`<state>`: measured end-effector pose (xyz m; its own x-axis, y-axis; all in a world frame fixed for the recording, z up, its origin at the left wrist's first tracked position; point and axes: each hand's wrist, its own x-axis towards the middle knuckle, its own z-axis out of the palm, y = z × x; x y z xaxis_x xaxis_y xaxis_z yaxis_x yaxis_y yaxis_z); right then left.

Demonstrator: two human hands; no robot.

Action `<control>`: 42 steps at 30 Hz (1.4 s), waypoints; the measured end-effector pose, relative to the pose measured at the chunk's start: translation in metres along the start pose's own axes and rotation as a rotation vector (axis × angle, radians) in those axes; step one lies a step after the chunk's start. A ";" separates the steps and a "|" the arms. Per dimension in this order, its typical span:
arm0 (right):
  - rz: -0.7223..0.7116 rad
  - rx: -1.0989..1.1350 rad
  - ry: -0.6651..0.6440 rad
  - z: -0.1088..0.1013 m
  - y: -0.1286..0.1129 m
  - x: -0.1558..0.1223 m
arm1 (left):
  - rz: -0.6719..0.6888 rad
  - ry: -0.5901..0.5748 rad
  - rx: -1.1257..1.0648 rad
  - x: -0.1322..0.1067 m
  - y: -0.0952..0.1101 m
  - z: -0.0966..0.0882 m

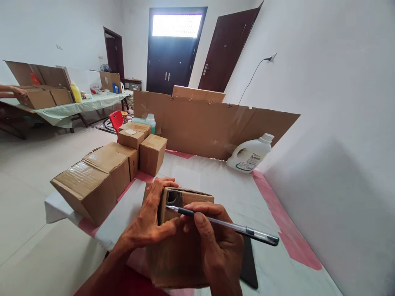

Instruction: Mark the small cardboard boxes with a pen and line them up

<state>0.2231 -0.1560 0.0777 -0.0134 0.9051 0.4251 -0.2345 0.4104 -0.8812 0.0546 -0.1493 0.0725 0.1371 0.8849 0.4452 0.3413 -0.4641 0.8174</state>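
Observation:
A cardboard box [175, 263] stands at the table's near edge, with a dark patch and a round black spot or hole [173, 198] near its upper left corner. My left hand [151, 218] grips the box, fingers over its left far edge and thumb across the face. Between thumb and fingers, my right hand [219, 242] holds a clear gel pen [237, 227] with a black grip. The pen's tip points left, just below the dark patch; whether it touches the cardboard I cannot tell. Partly hidden behind my right hand lies a flat black object [249, 263].
Several closed cardboard boxes [92, 176] line the table's left side. A white jug [251, 154] stands at the back right before an upright cardboard sheet [200, 123]; a bottle of teal liquid [150, 122] is behind the boxes. Far left, another person's hand [20, 93] touches a box.

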 end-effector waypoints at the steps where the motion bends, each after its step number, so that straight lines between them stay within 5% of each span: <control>1: 0.000 -0.010 -0.003 0.000 0.000 0.000 | 0.002 -0.001 0.007 0.000 0.001 0.000; 7: 0.044 -0.061 0.081 -0.007 -0.008 -0.002 | 0.016 0.009 -0.037 -0.001 -0.002 -0.002; 12: 0.062 -0.004 0.281 -0.043 -0.008 0.034 | -0.033 -0.005 -0.065 -0.003 -0.005 -0.007; 15: 0.155 -0.511 0.397 -0.081 0.014 0.060 | -0.048 -0.003 -0.071 -0.004 -0.005 -0.010; 17: 0.356 -0.904 0.325 -0.104 0.038 0.063 | -0.055 0.012 -0.077 -0.003 -0.004 -0.011; 20: 0.579 -1.081 0.160 -0.117 0.079 0.043 | -0.090 0.033 -0.075 -0.002 -0.001 -0.012; 23: 0.753 -1.196 0.006 -0.109 0.113 0.018 | -0.124 0.038 -0.076 -0.001 0.002 -0.011; 28: 0.858 -1.311 -0.070 -0.105 0.126 0.006 | -0.122 0.036 -0.059 0.000 0.003 -0.009; 36: 0.923 -1.483 0.293 -0.162 0.097 -0.036 | -0.065 -0.002 -0.072 -0.004 -0.009 -0.013; 42: 0.976 -1.285 0.408 -0.191 0.107 -0.045 | -0.033 0.007 -0.065 -0.004 -0.009 -0.013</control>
<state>0.3839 -0.1314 -0.0748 0.6226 0.7425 -0.2471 0.6117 -0.6587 -0.4380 0.0393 -0.1494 0.0678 0.1203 0.8996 0.4197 0.2846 -0.4363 0.8536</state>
